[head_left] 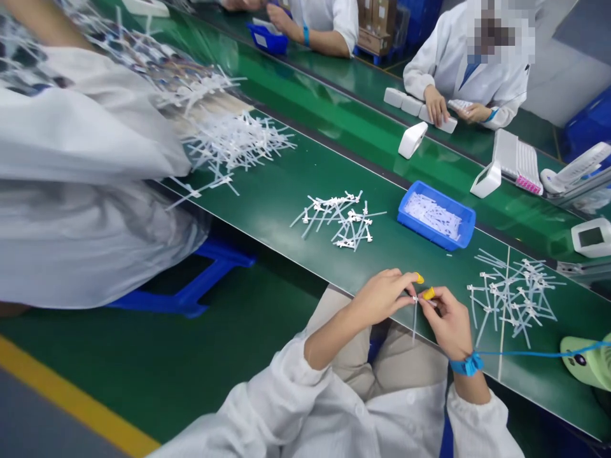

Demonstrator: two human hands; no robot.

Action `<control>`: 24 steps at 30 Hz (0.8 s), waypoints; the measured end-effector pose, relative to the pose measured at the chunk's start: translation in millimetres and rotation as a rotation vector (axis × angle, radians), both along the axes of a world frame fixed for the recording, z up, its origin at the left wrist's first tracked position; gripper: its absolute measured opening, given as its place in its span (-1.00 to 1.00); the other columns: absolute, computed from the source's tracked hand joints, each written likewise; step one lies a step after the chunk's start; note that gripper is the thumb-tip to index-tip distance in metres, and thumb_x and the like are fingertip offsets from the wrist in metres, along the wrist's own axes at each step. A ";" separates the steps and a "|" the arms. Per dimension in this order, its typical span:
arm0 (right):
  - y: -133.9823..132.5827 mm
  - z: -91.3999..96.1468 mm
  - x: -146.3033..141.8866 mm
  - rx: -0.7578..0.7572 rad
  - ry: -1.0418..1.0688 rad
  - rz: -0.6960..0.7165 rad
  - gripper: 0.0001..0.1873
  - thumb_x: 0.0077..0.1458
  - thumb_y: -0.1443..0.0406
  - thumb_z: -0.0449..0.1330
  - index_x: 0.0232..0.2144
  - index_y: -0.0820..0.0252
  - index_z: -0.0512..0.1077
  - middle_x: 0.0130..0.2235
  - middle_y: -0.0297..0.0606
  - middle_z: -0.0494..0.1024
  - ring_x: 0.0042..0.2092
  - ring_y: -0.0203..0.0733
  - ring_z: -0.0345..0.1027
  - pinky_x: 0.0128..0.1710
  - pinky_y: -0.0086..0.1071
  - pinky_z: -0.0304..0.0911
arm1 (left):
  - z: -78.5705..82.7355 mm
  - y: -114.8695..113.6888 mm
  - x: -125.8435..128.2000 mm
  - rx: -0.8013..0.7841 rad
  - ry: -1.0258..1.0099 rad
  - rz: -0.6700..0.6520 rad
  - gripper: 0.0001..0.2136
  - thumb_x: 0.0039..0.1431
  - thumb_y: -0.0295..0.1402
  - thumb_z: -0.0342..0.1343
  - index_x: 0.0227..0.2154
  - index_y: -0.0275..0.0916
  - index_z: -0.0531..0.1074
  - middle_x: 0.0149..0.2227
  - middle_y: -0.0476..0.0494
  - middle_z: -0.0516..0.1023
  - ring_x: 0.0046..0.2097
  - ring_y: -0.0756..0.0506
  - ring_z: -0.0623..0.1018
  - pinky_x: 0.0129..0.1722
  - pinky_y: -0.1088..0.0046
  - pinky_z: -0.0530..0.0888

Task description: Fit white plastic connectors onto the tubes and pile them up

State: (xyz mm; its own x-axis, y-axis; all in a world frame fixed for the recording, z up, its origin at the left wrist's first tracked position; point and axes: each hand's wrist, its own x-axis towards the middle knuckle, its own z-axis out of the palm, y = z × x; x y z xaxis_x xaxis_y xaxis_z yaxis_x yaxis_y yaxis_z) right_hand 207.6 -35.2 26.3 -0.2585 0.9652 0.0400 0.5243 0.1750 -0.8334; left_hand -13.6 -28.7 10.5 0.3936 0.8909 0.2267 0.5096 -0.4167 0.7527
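"At the near edge of the green bench [286, 197], what are the two hands busy with?"

"A small white part [415, 299] with a thin pale tube [414, 326] pointing down from it, out over the edge. The left hand [382, 296] pinches it from one side and the right hand [447, 321] from the other, fingertips drawn close together. Each hand wears a yellow finger cover."

"Is the right hand gripping something else too?"

"A bit of white shows at its fingers, too small for me to tell."

"And what lies around them?"

"Beyond the hands sits a blue tray [436, 216] of small white pieces. To its left is a loose pile of tubes with white fittings [351, 219]; to its right, a similar tangled pile [518, 292]."

"Anything in the way?"

"A blue cord [520, 353] runs from the blue wristband [466, 364] on the right wrist, below that right pile and across a green cap [587, 361]. On the far left, a person in a white smock [81, 146] leans over the bench, hiding part of a big heap of white tubes [238, 143]."

"And across the bench?"

"White devices stand there, one being a pale upright unit [413, 140]. Behind it a co-worker [465, 70] handles white boxes [410, 105]."
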 end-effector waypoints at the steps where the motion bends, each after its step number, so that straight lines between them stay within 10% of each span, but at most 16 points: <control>1: -0.4 1.3 -0.2 0.002 -0.018 0.002 -0.82 0.35 0.13 0.27 -0.16 0.09 0.52 -0.24 -0.26 0.68 -0.23 -0.11 0.59 -0.14 -0.29 0.48 | 0.4 -0.5 0.0 -0.001 0.003 0.005 -0.64 0.40 -0.38 0.35 0.16 -0.15 0.40 -0.09 -0.03 0.71 0.00 -0.20 0.58 0.02 0.31 0.45; 24: -0.4 22.1 -5.6 0.121 -0.286 0.109 -0.86 0.43 0.16 0.18 -0.19 0.04 0.48 -0.30 -0.30 0.62 -0.33 -0.14 0.50 -0.27 -0.34 0.36 | -1.5 0.8 -0.4 -0.055 -0.015 0.002 -0.69 0.40 -0.36 0.34 0.09 -0.14 0.38 -0.14 -0.03 0.71 0.00 -0.21 0.62 0.02 0.29 0.46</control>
